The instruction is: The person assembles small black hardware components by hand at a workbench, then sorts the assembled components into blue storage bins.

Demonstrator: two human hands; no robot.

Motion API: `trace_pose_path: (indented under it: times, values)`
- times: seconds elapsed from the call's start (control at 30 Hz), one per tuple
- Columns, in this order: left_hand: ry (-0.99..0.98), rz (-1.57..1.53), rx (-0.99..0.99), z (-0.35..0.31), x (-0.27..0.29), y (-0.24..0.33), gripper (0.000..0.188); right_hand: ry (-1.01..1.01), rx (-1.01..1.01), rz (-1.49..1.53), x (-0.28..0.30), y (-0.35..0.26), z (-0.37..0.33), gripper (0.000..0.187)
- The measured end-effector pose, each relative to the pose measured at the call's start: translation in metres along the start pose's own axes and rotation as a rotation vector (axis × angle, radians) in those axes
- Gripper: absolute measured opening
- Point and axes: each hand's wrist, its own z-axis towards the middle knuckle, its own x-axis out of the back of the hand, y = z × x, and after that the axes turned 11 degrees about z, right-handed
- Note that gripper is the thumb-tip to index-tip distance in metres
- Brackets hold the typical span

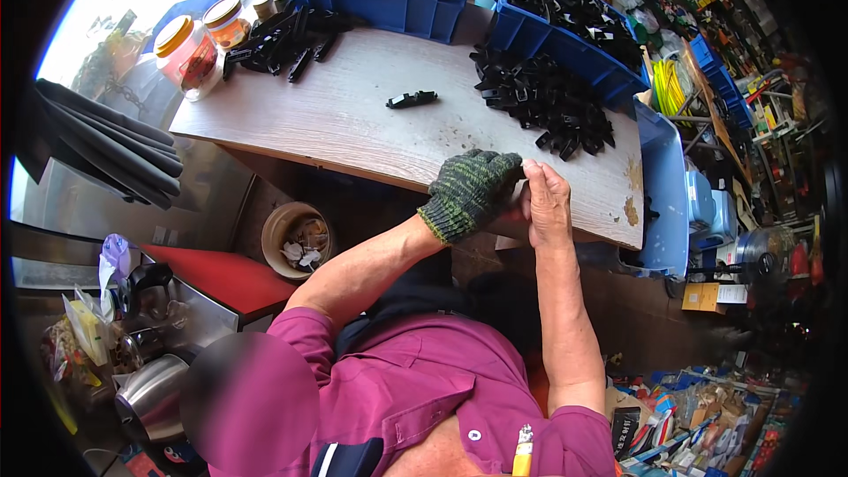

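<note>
My left hand (471,195), in a dark green knitted glove, is closed at the table's front edge. Right beside it, my bare right hand (548,199) is closed too, with its thumb pressed against the fingers. Whatever lies between the two hands is hidden by the fingers. Past them, one small black plastic part (412,100) rests alone on the pale wooden table (353,79). A heap of similar black parts (541,99) spreads beyond my right hand. Another pile of black parts (287,42) sits at the far left of the tabletop.
Two blue crates, one at the back (380,9) and one at back right (565,37), hold black parts. Lidded plastic jars (188,57) stand at the left. A bin (276,246) with scraps is below the table, near a red-topped box (221,278). Crowded shelves line the right.
</note>
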Motion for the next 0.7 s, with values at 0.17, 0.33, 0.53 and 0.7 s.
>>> trace_pose_path:
  times: [0.17,0.33,0.53,0.7]
  values:
    - [0.54,0.277,0.014,-0.001,0.03,-0.034,0.054,0.0,-0.01,0.088,-0.005,-0.003,-0.004,0.031]
    - [0.231,0.645,0.161,0.014,0.064,-0.114,0.025,0.096,-0.071,0.205,-0.015,-0.008,-0.006,0.03]
    - [0.231,-0.183,0.062,-0.002,0.045,-0.065,0.019,0.146,0.018,0.285,-0.018,-0.002,-0.001,0.032]
    - [0.118,-0.455,0.022,-0.009,0.012,-0.033,0.023,0.233,-0.013,0.301,-0.028,-0.005,-0.001,0.037]
